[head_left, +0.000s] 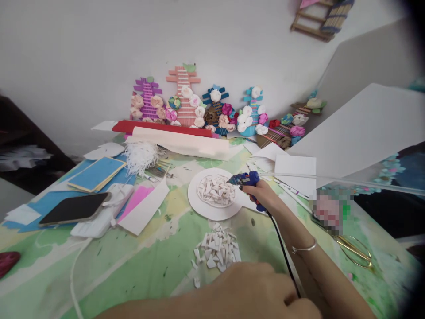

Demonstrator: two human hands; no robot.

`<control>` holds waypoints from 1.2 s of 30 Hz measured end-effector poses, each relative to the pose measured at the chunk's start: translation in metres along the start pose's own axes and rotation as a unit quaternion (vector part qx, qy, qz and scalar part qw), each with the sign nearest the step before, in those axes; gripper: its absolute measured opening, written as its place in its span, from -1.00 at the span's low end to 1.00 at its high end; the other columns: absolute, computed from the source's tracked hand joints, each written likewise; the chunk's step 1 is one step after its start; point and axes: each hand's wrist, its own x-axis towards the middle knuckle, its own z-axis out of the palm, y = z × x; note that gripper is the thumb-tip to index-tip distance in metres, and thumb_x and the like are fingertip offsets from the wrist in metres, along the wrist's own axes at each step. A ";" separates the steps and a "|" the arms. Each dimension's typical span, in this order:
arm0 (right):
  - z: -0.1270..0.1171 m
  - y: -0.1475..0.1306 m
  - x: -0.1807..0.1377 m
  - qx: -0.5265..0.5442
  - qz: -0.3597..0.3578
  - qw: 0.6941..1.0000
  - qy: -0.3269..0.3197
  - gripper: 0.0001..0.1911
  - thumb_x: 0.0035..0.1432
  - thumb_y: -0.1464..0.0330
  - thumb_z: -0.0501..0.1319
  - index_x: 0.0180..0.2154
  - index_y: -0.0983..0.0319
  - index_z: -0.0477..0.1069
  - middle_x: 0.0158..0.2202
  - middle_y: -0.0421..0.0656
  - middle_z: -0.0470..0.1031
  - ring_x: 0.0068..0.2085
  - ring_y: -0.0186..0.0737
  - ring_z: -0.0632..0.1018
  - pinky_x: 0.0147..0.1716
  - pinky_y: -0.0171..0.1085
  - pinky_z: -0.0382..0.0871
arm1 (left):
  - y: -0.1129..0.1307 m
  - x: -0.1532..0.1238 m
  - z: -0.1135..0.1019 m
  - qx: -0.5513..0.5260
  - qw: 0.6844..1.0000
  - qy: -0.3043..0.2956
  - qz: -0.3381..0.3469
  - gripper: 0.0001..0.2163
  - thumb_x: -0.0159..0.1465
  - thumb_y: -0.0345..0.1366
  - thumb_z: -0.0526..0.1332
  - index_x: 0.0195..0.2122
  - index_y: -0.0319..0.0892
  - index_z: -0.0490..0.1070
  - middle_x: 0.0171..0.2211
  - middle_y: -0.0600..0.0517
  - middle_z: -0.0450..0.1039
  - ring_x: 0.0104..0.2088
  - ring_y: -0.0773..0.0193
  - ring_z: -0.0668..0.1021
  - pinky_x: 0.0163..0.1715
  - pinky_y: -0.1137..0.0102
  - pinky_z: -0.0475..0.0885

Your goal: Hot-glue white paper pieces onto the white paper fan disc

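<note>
Setting of the work, with places given from the right fingers [249, 190]. Beyond and above them rises a plain, matte, off-white wall [99, 48]. Above and to their right, a ladder-like frame of brown sticks [309, 22] is mounted on it. Farther right stands a flat, pale grey upright surface [375, 53]; whether wall or panel cannot be told. Below the fingers and to both sides spreads a worktop [133, 270] patterned in green, pale yellow and white. Far to their left, past its edge, is dark brown furniture [33, 128]. Light is soft, with faint shadows.
</note>
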 end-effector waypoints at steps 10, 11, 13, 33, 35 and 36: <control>0.028 -0.013 -0.018 0.065 -0.049 0.990 -0.119 -0.83 -0.13 0.32 0.16 -0.62 0.29 0.38 -0.75 -0.28 0.20 -0.69 -0.43 0.22 -0.72 -0.40 0.03 | -0.082 -0.055 0.068 0.090 0.962 0.000 -0.256 -0.48 -0.11 -0.32 0.36 -0.06 0.02 0.36 -0.08 -0.09 0.37 -0.09 -0.08 0.39 -0.34 0.22 0.41; 0.033 -0.014 -0.016 0.059 -0.046 0.990 -0.119 -0.83 -0.14 0.32 0.16 -0.63 0.29 0.37 -0.75 -0.27 0.22 -0.69 -0.43 0.24 -0.72 -0.40 0.04 | -0.083 -0.059 0.066 0.085 0.962 0.004 -0.259 -0.48 -0.07 -0.34 0.33 -0.03 0.03 0.33 -0.08 -0.08 0.37 -0.09 -0.07 0.39 -0.35 0.26 0.41; 0.041 -0.013 -0.013 0.050 -0.044 0.991 -0.114 -0.83 -0.15 0.33 0.16 -0.65 0.29 0.35 -0.73 -0.25 0.26 -0.68 -0.42 0.26 -0.71 -0.40 0.06 | -0.083 -0.065 0.061 0.081 0.961 0.001 -0.265 -0.57 0.03 -0.39 0.24 -0.03 0.04 0.34 -0.11 -0.06 0.37 -0.12 0.00 0.41 -0.38 0.33 0.40; 0.014 0.000 0.003 0.039 -0.049 0.997 -0.038 -0.76 -0.12 0.26 0.17 -0.66 0.27 0.28 -0.75 -0.24 0.26 -0.67 -0.40 0.28 -0.69 -0.40 0.07 | -0.165 -0.042 -0.013 -0.077 0.864 0.326 -0.377 -0.87 0.07 -0.32 0.17 -0.40 -0.20 0.49 -0.44 0.04 0.52 -0.46 0.31 0.53 -0.49 0.49 0.44; 0.012 0.001 0.003 0.041 -0.052 0.997 -0.038 -0.76 -0.12 0.26 0.17 -0.66 0.27 0.28 -0.74 -0.23 0.27 -0.67 -0.39 0.29 -0.68 -0.40 0.08 | -0.177 -0.032 -0.015 -0.094 0.855 0.333 -0.386 -0.86 0.06 -0.30 0.18 -0.40 -0.22 0.48 -0.45 0.02 0.52 -0.47 0.30 0.53 -0.52 0.48 0.44; 0.012 0.001 0.003 0.042 -0.053 0.997 -0.038 -0.76 -0.11 0.26 0.17 -0.66 0.27 0.29 -0.74 -0.23 0.27 -0.66 -0.39 0.29 -0.68 -0.40 0.08 | -0.182 -0.028 -0.015 -0.093 0.853 0.335 -0.388 -0.86 0.05 -0.31 0.19 -0.40 -0.22 0.48 -0.45 0.02 0.53 -0.46 0.28 0.53 -0.48 0.46 0.45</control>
